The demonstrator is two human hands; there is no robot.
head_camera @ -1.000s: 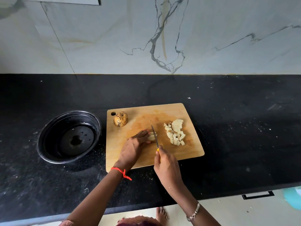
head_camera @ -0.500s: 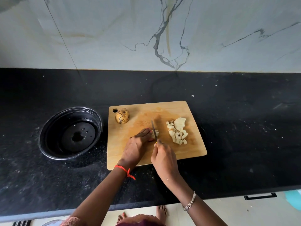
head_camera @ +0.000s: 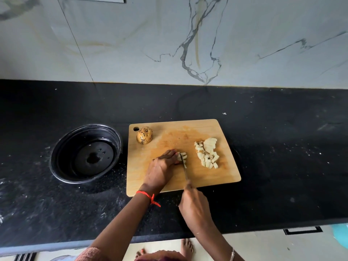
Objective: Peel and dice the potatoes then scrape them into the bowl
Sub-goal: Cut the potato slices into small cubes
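Near the middle of the pale wooden cutting board (head_camera: 222, 178), the left hand (head_camera: 162, 170) curls its fingertips down onto a peeled, partly cut potato piece (head_camera: 184, 156), pinning it. The right hand (head_camera: 195, 206), at the board's near edge, wraps round the handle of a thin knife (head_camera: 184, 167) whose blade lies just beside those fingertips. A heap of pale potato dice (head_camera: 207, 155) lies toward the right edge; a speckled unpeeled potato (head_camera: 144, 135) stands at the far-left corner. A round black bowl (head_camera: 56, 151) sits on the black countertop (head_camera: 282, 147), left of the board. My worry: the small piece may slip, bringing the blade onto the fingertips.
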